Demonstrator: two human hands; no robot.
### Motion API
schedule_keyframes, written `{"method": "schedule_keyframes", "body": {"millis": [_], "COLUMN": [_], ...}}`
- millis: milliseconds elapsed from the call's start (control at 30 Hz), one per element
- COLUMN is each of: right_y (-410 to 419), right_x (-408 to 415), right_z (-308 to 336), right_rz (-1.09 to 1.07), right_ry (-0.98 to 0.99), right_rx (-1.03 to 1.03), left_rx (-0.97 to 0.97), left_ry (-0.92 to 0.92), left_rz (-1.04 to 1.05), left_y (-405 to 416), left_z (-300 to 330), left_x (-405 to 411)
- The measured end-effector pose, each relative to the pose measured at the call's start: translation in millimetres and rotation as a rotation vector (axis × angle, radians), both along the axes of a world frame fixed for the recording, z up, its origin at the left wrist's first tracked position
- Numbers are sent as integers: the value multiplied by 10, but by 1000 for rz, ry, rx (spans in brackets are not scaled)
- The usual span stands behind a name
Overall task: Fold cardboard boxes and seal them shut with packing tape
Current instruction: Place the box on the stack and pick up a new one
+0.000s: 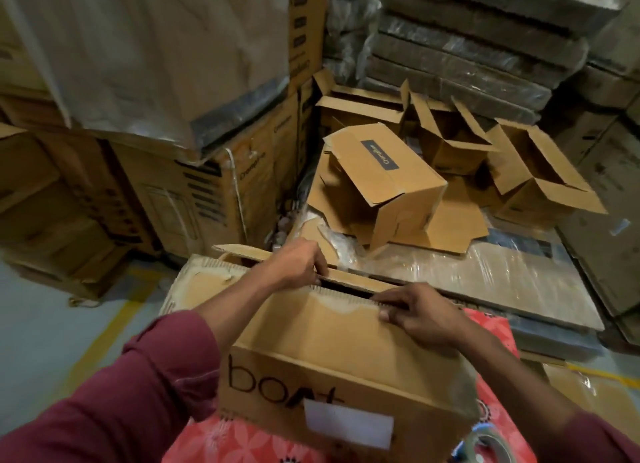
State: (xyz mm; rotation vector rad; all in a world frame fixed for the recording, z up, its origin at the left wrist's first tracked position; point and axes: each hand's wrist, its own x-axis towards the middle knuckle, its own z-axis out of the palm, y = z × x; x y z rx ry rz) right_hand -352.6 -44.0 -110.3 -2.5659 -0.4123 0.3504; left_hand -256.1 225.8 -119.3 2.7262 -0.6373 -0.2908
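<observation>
A brown cardboard box [322,345] printed "boAt", with a white label on its near side, sits in front of me on a red floral cloth [249,442]. Its near top flap lies down; the far flap [349,277] leaves a narrow dark gap. My left hand [298,263] grips the far flap's edge, fingers curled over it. My right hand [412,310] presses flat on the near flap beside the gap. A roll of packing tape [485,447] shows at the bottom right.
Several open, unsealed cardboard boxes [377,182] lie heaped on a plastic-wrapped pallet [485,272] ahead. Tall stacked cartons [207,178] stand to the left, wrapped stacks [467,47] behind. Grey floor with yellow lines [114,320] at left.
</observation>
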Motion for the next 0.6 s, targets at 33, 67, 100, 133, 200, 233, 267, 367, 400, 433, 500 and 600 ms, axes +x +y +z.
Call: {"method": "schedule_keyframes", "body": {"millis": [33, 67, 100, 133, 200, 233, 267, 367, 400, 433, 500, 600], "right_y": [-24, -45, -65, -83, -113, -135, -152, -220, -248, -279, -308, -288], "right_x": [-1, -4, -8, -9, -21, -27, -46, -116, -127, -131, -142, -142], "right_z": [-75, -135, -180, -220, -301, -350, -394, -606, -693, -781, -932, -1155], "right_rz": [-42, -68, -80, -88, -109, -121, -126, -93, -77, -81, -99, -107], "right_ry": [5, 3, -9, -22, -38, -57, -81, -323, -420, -471, -458, -349], "right_rx": [44, 76, 95, 109, 143, 152, 147, -3, -69, -126, -246, -268], "left_rx": [-53, -107, -145, -161, -172, -185, -185, -113, -122, -139, -143, -74], "left_ry": [-5, -13, -27, -49, -103, -105, -96, -167, -223, -282, -383, -399], "left_rz": [41, 77, 94, 93, 69, 58, 45, 4, 14, 26, 26, 41], "left_y": [30, 59, 85, 98, 108, 98, 75, -30, -48, -60, -72, -149], "left_z": [-80, -165, -236, -295, -396, -446, -503, -746, -850, -940, -1089, -1187], "left_x": [-52, -95, -139, -189, -318, -399, -489, -734, -779, -813, -833, -833]}}
